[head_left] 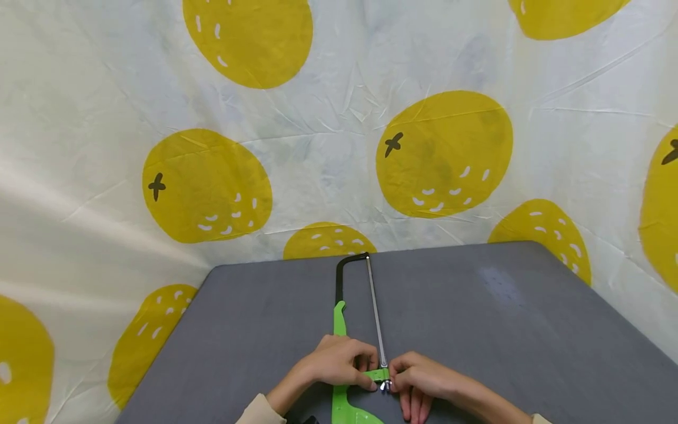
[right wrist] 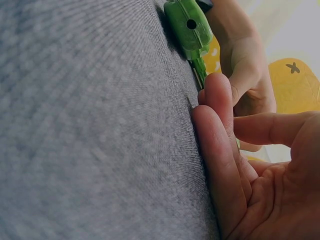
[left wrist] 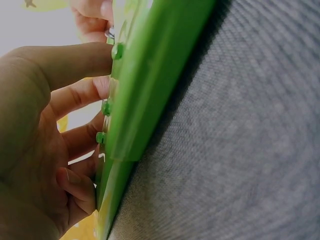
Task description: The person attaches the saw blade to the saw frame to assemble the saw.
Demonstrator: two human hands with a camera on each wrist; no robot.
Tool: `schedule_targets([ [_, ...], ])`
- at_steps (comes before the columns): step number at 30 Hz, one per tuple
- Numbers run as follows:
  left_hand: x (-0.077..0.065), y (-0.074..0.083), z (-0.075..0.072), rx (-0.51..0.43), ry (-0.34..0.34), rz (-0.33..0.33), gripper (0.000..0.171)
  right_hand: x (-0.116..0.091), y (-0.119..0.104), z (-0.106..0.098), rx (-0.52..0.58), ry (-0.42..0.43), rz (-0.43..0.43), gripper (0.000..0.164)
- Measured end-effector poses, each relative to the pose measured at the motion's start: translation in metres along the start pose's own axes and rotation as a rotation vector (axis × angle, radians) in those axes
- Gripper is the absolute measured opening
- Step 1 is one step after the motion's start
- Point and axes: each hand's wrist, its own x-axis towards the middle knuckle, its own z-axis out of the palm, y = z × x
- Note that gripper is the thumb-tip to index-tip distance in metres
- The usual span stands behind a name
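A hacksaw [head_left: 339,321] with a green handle and a black front bow lies flat on the grey surface, its far end pointing away from me. Its silver blade [head_left: 375,312] runs along the right side to a green blade mount, beside which a metal wing nut [head_left: 385,387] sits. My left hand [head_left: 339,360] grips the green frame near that mount; the left wrist view shows the thumb and fingers [left wrist: 75,100] against its studded side. At the mount's right end, my right hand [head_left: 424,377] pinches with thumb and index finger. The exact pinch point is hidden in the right wrist view.
The grey padded table [head_left: 254,312] extends on both sides of the saw. Behind and beside it hangs a pale sheet [head_left: 328,171] printed with yellow fruit. A small dark object [head_left: 309,420] shows at the bottom edge near the left sleeve.
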Motion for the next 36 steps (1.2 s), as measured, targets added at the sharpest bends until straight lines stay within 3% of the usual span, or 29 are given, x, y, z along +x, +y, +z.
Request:
schedule_targets([
  [29, -0.0029, -0.0002, 0.0001, 0.026, 0.017, -0.011, 0.02, 0.0019, 0.0023, 0.0013, -0.003, -0.023, -0.018, 0.01],
  [36, -0.0022, 0.0036, -0.0011, 0.054, 0.041, 0.015, 0.021, 0.0008, 0.002, 0.0012, -0.015, -0.008, -0.022, 0.011],
])
